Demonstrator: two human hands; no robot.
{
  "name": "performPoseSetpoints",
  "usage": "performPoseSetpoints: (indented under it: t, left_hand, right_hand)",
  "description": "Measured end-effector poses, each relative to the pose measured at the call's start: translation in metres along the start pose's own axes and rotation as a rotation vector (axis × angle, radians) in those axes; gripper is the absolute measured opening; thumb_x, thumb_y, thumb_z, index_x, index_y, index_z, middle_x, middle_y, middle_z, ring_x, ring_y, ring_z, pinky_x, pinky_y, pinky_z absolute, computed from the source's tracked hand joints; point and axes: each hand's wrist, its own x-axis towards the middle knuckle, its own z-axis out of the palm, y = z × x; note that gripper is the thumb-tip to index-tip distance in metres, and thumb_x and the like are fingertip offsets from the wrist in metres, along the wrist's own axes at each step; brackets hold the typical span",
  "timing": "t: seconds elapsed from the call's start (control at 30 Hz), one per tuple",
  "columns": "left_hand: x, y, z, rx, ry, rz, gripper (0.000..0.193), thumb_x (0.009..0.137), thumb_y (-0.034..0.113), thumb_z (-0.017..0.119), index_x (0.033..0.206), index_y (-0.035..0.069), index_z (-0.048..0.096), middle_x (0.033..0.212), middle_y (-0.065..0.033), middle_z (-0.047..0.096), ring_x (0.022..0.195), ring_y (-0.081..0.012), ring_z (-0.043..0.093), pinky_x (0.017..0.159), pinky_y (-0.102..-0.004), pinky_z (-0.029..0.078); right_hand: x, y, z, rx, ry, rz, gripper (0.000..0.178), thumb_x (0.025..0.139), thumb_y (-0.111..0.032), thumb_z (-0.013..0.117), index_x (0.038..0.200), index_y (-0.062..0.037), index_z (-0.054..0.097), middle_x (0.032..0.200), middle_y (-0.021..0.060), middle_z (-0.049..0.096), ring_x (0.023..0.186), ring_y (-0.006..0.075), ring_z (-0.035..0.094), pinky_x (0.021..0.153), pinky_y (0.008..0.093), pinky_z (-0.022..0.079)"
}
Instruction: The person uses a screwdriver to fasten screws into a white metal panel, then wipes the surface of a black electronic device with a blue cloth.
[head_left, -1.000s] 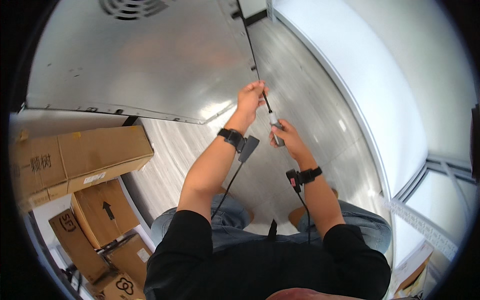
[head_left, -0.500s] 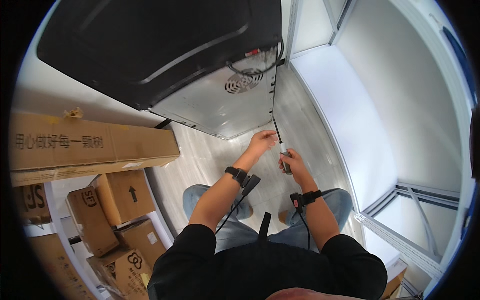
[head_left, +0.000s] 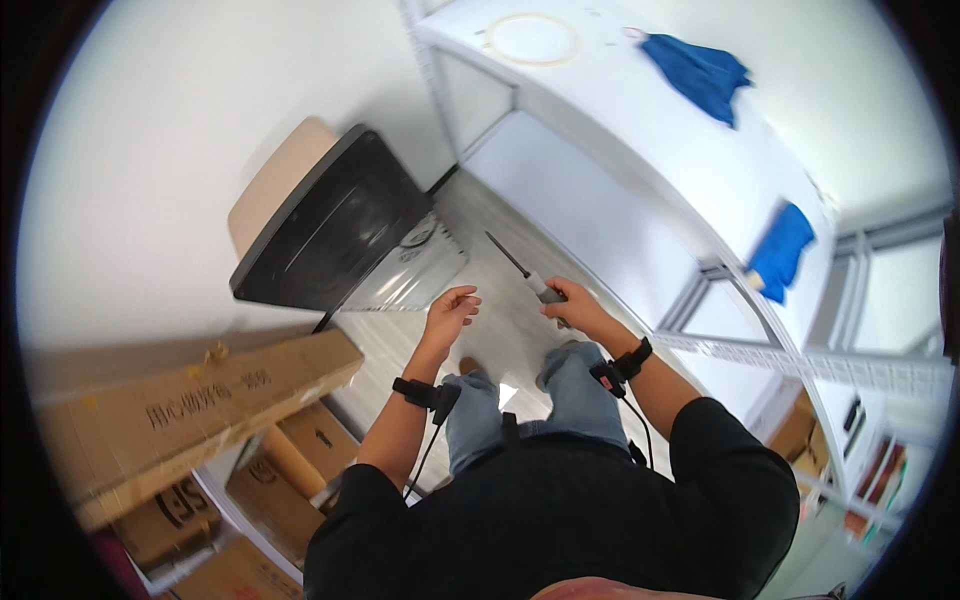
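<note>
My right hand [head_left: 575,305] grips the grey handle of a screwdriver [head_left: 540,285]. Its long dark shaft points up and to the left over the floor, touching nothing. To the left of it, my left hand [head_left: 453,315] is raised with its fingers curled together. Whatever may be between those fingertips is too small to make out. Beyond my left hand stands an appliance [head_left: 345,225] with a black top and a light-coloured side. Its pale metal panel [head_left: 405,280] with a round vent faces me, and the tool is apart from it.
A long cardboard box [head_left: 215,410] lies at the left above a shelf with several smaller cartons [head_left: 280,500]. White shelving [head_left: 590,190] runs along the right, with blue cloths [head_left: 700,75] on it. Grey wood-look floor [head_left: 500,330] lies between.
I have straightened up and the view has moved back from the appliance, which looks smaller. The screwdriver has come away from the panel's lower corner, and my hands have moved further apart.
</note>
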Motion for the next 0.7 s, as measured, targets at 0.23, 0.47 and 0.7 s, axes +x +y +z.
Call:
performPoseSetpoints:
  t: [0.23, 0.47, 0.7]
  left_hand:
    - [-0.006, 0.107, 0.116, 0.121, -0.529, 0.141, 0.042, 0.098, 0.025, 0.052, 0.134, 0.003, 0.047, 0.118, -0.0084, 0.061, 0.098, -0.0174, 0.062, 0.082, -0.0315, 0.05]
    - [-0.005, 0.15, 0.252, 0.265, -0.772, 0.15, 0.041, 0.099, 0.025, 0.05, 0.134, 0.004, 0.044, 0.112, -0.0066, 0.057, 0.099, -0.0143, 0.06, 0.08, -0.0298, 0.053]
    - [0.04, 0.178, 0.375, 0.162, -0.758, 0.134, 0.031, 0.097, 0.02, 0.053, 0.124, 0.005, 0.052, 0.098, -0.0025, 0.063, 0.084, -0.0107, 0.062, 0.073, -0.0267, 0.055]
  right_hand:
    - [-0.082, -0.032, -0.036, 0.106, 0.401, -0.222, 0.047, 0.081, -0.013, 0.069, 0.122, -0.0029, 0.049, 0.093, 0.0046, 0.054, 0.078, 0.0135, 0.055, 0.057, 0.028, 0.047]
    - [-0.123, -0.036, -0.079, 0.117, 0.844, -0.471, 0.042, 0.082, -0.006, 0.067, 0.116, -0.0037, 0.044, 0.095, 0.0107, 0.056, 0.086, 0.0204, 0.056, 0.076, 0.0329, 0.047]
    - [-0.172, -0.046, -0.197, -0.365, 1.028, -0.552, 0.048, 0.074, -0.012, 0.073, 0.118, -0.002, 0.057, 0.108, 0.0178, 0.059, 0.102, 0.038, 0.055, 0.089, 0.0418, 0.045]
